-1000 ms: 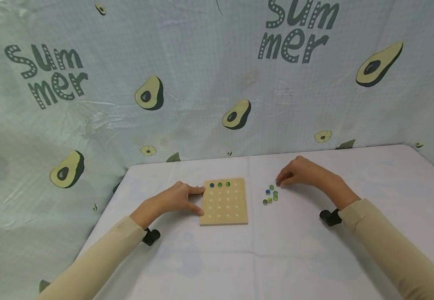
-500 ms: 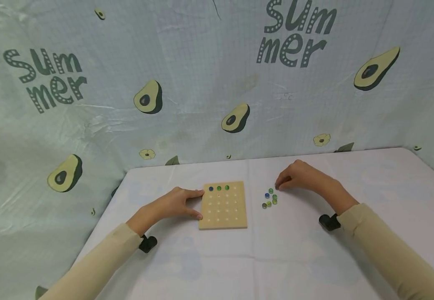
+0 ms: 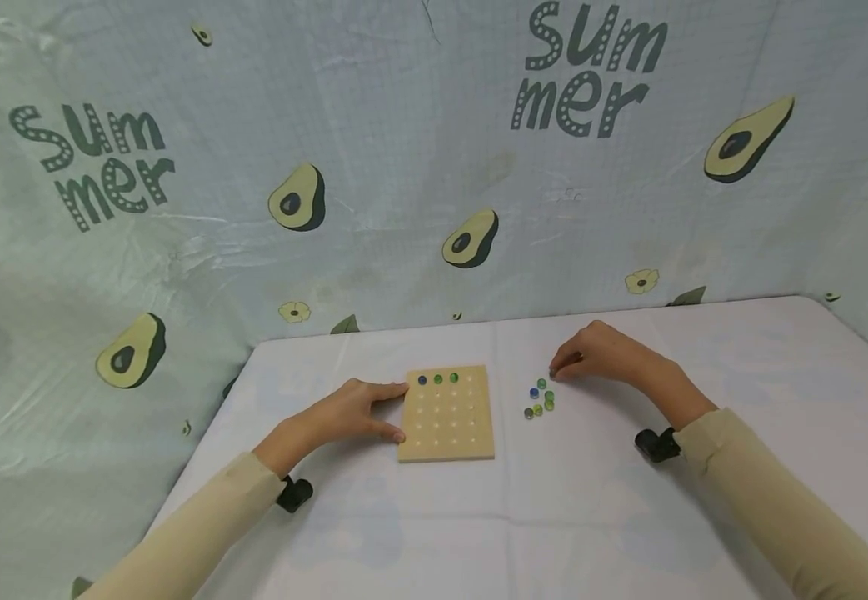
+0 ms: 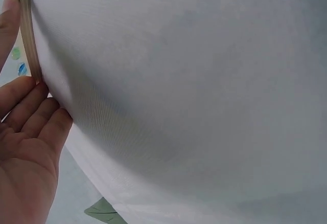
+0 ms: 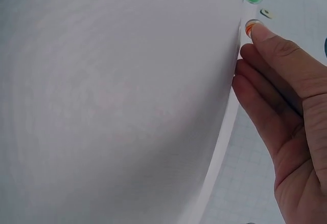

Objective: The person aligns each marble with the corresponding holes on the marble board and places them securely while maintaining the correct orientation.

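We had soft, even light in the head view, with faint shadows on the cloth [image 3: 449,533] and weak glare on the backdrop [image 3: 374,100]; our wrist views were dimmer and greyer, the cloth there blurred and shaded.

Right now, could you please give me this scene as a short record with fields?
Board: pale, gridded with hollows, flat on the white-covered table
Seated marbles: one blue, two green, in the board's far row
Left hand: thumb and fingers touch the board's left edge
Right hand: holds an orange-streaked marble at its fingertips
Loose marbles: six on the table, between the board and the right hand
Backdrop: pale sheet printed with avocados and "summer"
Unclear: whether the orange-streaked marble is lifted
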The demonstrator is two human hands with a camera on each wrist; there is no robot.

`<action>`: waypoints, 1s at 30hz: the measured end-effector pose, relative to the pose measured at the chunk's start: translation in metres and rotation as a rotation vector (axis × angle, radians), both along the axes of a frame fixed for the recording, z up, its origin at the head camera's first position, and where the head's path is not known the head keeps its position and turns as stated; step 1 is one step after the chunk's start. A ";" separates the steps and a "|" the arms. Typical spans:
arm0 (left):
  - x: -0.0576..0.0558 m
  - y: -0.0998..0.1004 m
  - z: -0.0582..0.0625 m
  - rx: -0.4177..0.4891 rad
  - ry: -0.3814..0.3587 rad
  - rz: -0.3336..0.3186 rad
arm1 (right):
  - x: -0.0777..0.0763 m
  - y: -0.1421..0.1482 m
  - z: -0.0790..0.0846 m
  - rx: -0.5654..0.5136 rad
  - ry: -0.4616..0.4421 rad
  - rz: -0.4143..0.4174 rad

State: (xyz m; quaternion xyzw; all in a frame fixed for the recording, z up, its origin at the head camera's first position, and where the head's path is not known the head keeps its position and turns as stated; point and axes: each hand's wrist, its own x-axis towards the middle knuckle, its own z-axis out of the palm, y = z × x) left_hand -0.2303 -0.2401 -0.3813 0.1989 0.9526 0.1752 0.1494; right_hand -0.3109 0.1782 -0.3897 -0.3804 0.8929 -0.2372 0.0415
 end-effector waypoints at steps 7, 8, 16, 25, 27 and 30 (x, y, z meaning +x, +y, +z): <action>-0.001 0.001 0.000 -0.015 -0.004 0.008 | 0.002 0.001 0.000 -0.036 0.044 -0.014; -0.001 0.001 0.000 -0.018 -0.007 0.011 | 0.003 0.000 0.000 -0.042 0.045 -0.022; 0.001 -0.001 0.001 -0.024 0.008 0.007 | 0.009 -0.008 0.009 -0.080 0.044 -0.054; 0.000 -0.003 -0.003 -0.005 0.004 0.011 | 0.012 -0.015 0.013 -0.118 0.025 -0.023; 0.000 -0.003 -0.003 0.000 0.006 0.008 | 0.013 -0.017 0.013 -0.125 0.024 -0.018; -0.001 -0.003 -0.003 -0.005 0.011 0.006 | 0.013 -0.020 0.014 -0.137 0.014 -0.003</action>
